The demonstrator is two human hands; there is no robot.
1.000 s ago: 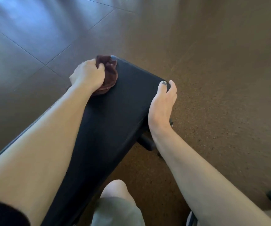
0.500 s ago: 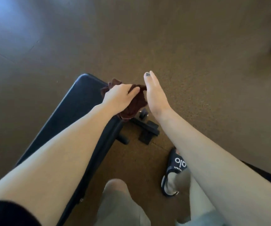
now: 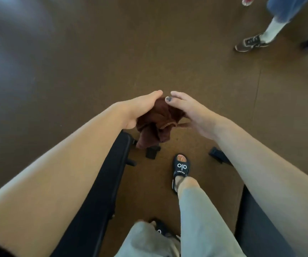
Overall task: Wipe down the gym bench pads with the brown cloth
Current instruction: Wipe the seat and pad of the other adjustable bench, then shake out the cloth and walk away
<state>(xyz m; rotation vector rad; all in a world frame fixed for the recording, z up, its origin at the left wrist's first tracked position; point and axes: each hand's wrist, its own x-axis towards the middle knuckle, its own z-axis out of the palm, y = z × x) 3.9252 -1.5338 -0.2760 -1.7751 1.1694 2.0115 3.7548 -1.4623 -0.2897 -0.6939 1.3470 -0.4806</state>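
- Half a second ago the left hand (image 3: 140,108) held the brown cloth (image 3: 157,123) down at the end of the black bench pad (image 3: 101,191). Now the cloth is lifted off the pad, and both hands meet around it in the air.
- Nearest to the camera are the person's grey trouser legs (image 3: 201,219). A black slide sandal (image 3: 181,167) with white letters is on the foot that steps forward.
- The black bench pad lies under the left arm. It is long and runs from the bottom of the view up toward the hands.
- A second dark pad (image 3: 257,229) shows at the lower right, under the right arm.
- Black frame feet (image 3: 152,152) of the bench stand on the floor just below the cloth.
- The left hand cups the cloth from the left, fingers bent around it.
- The right hand (image 3: 192,115) holds the cloth from the right, with its thumb on top of the fabric.
- The cloth is bunched up between the two hands. Its loose end hangs down past the end of the bench pad.
- Far off on the brown floor (image 3: 149,52), at the top right, stands another person's leg in a dark sneaker (image 3: 249,43).
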